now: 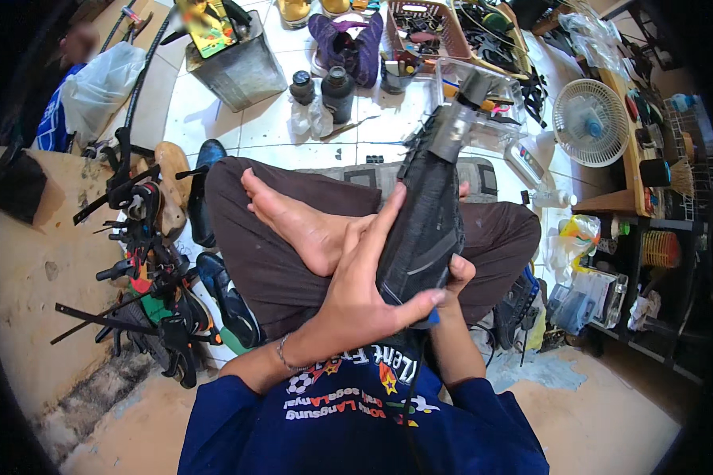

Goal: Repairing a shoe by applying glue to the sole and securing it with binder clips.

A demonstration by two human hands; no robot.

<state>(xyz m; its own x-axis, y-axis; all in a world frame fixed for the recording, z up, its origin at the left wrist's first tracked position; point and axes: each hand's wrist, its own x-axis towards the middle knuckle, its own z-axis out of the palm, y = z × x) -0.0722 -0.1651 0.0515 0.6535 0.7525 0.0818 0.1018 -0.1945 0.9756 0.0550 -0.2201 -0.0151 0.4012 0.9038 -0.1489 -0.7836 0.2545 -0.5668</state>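
Note:
My left hand [363,273] lies along the left side of a long black shoe-like thing [421,237], its fingers stretched up the side and its thumb near the lower end. My right hand [458,277] grips the same thing from the right and below, most of its fingers hidden. A grey, metal-looking tube [450,131] with a dark tip sticks out at the far end; I cannot tell whether it is part of the black thing. Grey lines mark the black side, and a bit of blue shows at the lower end. A thin dark cord hangs over my shirt.
Shoes [228,297] and black clamp-like tools [139,214] lie at the left. Ahead stand a metal tin [242,79], dark bottles [337,93], purple shoes [345,47] and a brown basket [451,36]. A white fan [591,123] and a dark shelf [665,293] are at the right.

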